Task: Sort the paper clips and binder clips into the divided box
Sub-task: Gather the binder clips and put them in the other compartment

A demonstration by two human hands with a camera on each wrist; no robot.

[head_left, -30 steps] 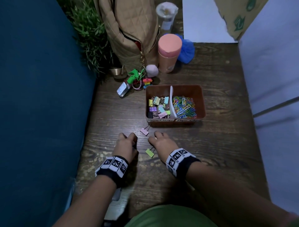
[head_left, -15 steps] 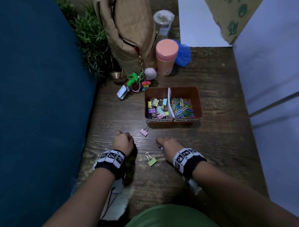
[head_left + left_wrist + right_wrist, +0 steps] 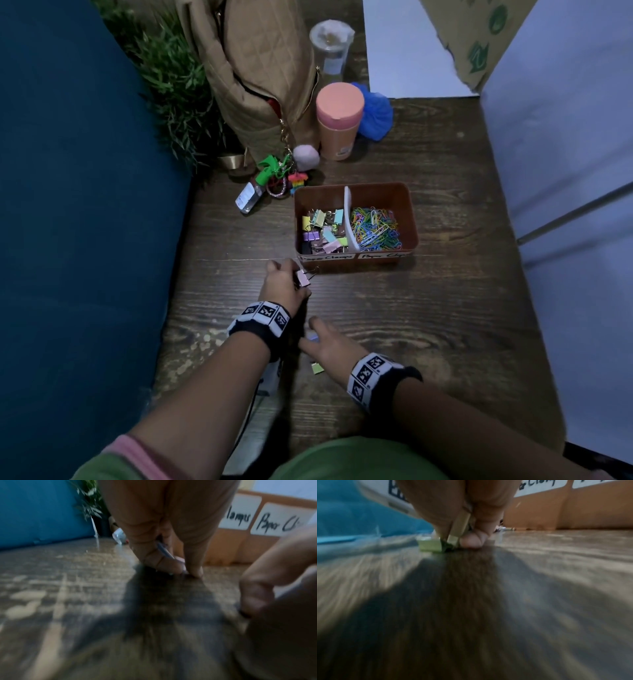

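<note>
1. Your left hand (image 3: 282,286) pinches a pink binder clip (image 3: 302,277) between thumb and fingertips, low over the wooden table (image 3: 445,325). The wire handles point away from your palm toward the divided box (image 3: 407,222), which sits just ahead and a little to the right of this hand.

2. Your right hand (image 3: 330,346) lies nearer your body, behind and to the right of the left wrist. In the right wrist view its fingertips (image 3: 471,540) press down around a green binder clip (image 3: 431,545) on the table, pinching it; the head view shows only a green corner of that clip beside your wrist.

3. Something small and pale shows under the right fingers in the head view; what it is cannot be told.

4. The box's left compartment, the one closer to your left hand, holds the pastel binder clips (image 3: 322,228); the right one, beyond the white divider (image 3: 349,219), holds the coloured paper clips (image 3: 375,228). Labels run along the near wall.

5. Judging by this, both clips in hand belong in the left compartment, and the sort looks nearly finished.

6. Holding the pink clip by its body keeps the handles free of your fingers for a clean drop.
</note>
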